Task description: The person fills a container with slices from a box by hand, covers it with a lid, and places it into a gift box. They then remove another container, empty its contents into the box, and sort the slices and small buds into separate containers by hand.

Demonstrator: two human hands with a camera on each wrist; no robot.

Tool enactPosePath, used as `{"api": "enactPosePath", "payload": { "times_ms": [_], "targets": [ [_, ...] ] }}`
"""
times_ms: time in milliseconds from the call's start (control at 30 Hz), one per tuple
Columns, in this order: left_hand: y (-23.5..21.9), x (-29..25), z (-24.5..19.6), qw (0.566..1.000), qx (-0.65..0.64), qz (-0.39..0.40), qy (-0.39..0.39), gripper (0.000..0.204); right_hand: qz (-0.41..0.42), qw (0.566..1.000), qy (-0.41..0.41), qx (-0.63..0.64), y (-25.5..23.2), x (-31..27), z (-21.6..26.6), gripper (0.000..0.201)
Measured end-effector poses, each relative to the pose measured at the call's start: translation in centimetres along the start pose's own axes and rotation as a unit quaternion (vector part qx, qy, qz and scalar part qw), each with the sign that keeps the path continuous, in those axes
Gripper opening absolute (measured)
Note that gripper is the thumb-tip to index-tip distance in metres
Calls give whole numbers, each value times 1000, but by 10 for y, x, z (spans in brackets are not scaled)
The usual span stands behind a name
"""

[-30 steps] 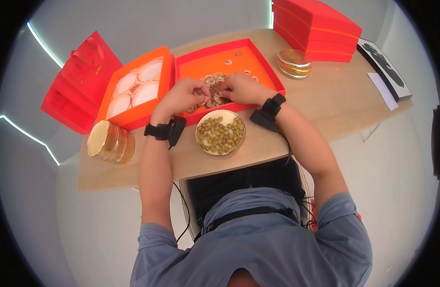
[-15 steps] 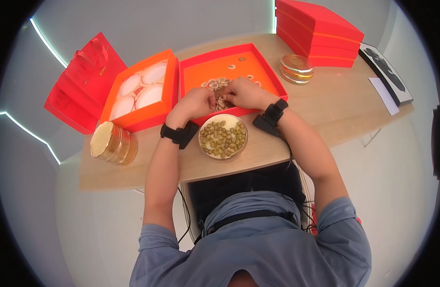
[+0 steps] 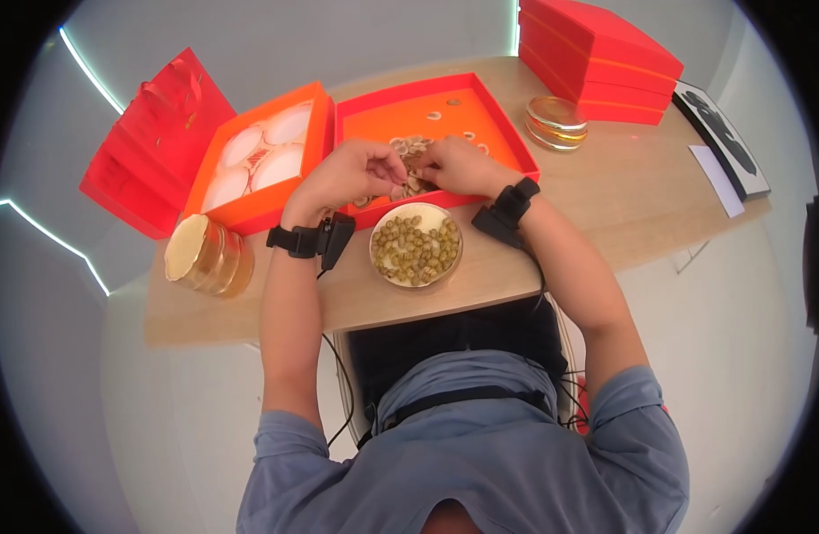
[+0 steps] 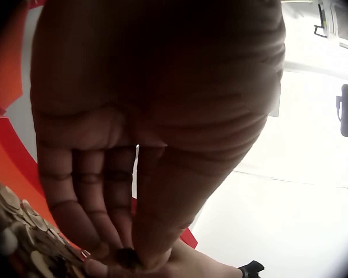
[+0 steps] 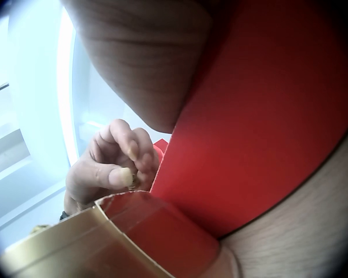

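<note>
My left hand is over the near side of a red tray with an orange floor. Its thumb and forefinger pinch a small dark piece, which shows greenish brown in the right wrist view. Beside it, my right hand reaches into the heap of thin pale-brown slices; its fingertips are mostly hidden, and whether they hold anything is unclear. Just outside the tray's near wall stands a round tub of small greenish-brown balls.
Left of the tray are an orange-red box with round white compartments, a red bag and stacked gold-coloured tubs. To the right stand round clear containers, stacked red boxes, a white sheet and a black-and-white boxed item.
Since half a second ago my left hand has shifted left and turned, with its fingers now more in view. My right hand has stayed at the slices. The head view has moved slightly.
</note>
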State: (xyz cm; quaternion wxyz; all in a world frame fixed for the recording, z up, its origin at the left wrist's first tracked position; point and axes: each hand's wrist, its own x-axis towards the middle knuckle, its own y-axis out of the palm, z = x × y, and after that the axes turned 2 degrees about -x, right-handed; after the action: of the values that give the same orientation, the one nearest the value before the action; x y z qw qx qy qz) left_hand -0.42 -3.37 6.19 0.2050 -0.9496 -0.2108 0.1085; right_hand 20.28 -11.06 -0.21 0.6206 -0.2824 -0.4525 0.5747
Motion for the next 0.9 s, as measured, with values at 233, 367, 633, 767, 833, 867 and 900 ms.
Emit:
{"api": "enactPosePath", "payload": {
  "times_ms": [233, 367, 633, 767, 833, 867, 900],
  "targets": [
    [8, 3, 6, 995, 65, 31, 71, 12, 1, 1000, 2, 0, -2, -1, 3, 15],
    [6, 5, 4, 993, 119, -21, 9, 9, 5, 1000, 11, -6, -5, -2, 7, 16],
    [18, 27, 33, 961, 268, -59, 41, 12, -21, 1000, -8, 2, -2, -2, 4, 16],
    [18, 33, 35, 958, 280, -62, 10, 11, -15, 1000, -1, 3, -4, -3, 7, 15],
    [17, 33, 36, 957, 285, -62, 10, 10, -17, 1000, -3, 0, -5, -3, 7, 15],
    [15, 32, 37, 955, 290, -62, 18, 9, -20, 1000, -8, -2, -3, -3, 5, 16],
    [14, 32, 37, 953, 295, -62, 25, 9, -23, 1000, -13, -4, -3, -3, 4, 16]
  ]
}}
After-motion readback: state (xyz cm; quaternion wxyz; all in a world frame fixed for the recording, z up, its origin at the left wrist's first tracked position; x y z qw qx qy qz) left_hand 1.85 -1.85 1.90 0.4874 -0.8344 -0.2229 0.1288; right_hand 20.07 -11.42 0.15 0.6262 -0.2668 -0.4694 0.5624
